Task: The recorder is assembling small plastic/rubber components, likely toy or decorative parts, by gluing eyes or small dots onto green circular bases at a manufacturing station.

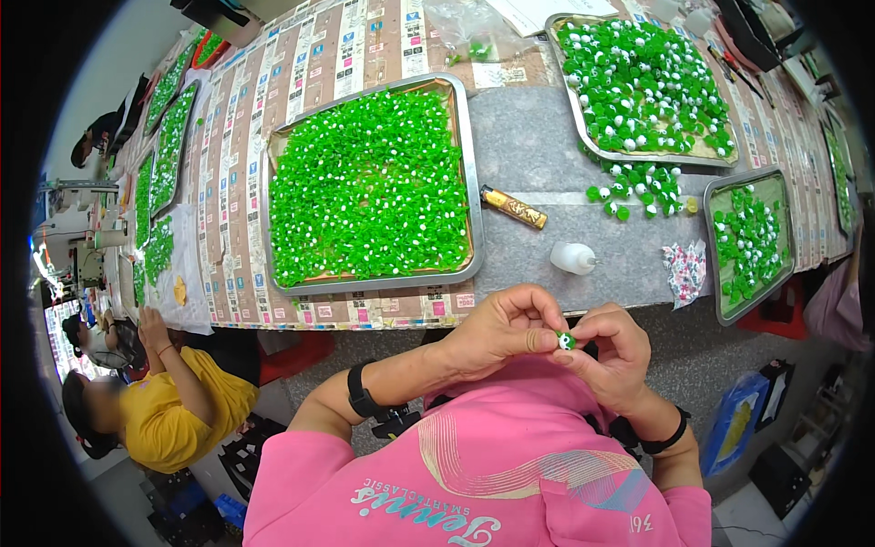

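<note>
A small green-and-white figure piece (566, 341), round with dark marks, is pinched between my two hands just off the table's near edge. My left hand (510, 330) grips it from the left with thumb and fingers closed. From the right, the thumb and forefinger of my right hand (616, 354) press on it too. Past my hands, on a grey mat (515, 137), lie a white squeeze bottle (573, 258) with a thin tip and a gold-and-black tube (514, 208). A cluster of loose green-and-white pieces (649, 188) sits farther back.
A large metal tray (473, 219) full of green pieces with white dots stands at left. Another tray (592, 149) heaped with green-and-white pieces is at the far right, with a smaller tray (789, 219) nearer. A patterned packet (685, 273) lies beside it. A person in yellow (182, 410) sits at left.
</note>
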Demonstrator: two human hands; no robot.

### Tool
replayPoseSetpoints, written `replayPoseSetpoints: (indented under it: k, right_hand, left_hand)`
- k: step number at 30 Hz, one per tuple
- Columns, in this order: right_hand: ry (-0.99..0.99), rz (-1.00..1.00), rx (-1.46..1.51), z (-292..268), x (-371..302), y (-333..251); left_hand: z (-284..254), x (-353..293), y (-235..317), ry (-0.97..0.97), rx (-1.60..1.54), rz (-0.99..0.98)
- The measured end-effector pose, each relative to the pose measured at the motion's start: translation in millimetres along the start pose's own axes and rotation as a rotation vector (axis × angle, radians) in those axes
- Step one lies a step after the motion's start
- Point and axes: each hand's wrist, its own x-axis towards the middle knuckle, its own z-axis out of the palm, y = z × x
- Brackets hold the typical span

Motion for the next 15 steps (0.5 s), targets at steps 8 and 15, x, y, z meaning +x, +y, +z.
replayPoseSetpoints:
  k: [8,15]
  right_hand:
    - [0.011,-0.127,-0.187,-1,5,-7]
    - [0.052,-0.108,-0.171,-13,5,-3]
  left_hand:
    - [3,4,3,0.036,-0.081,-0.099]
    - [-4,4,1,-0.024,-0.052,-0.066]
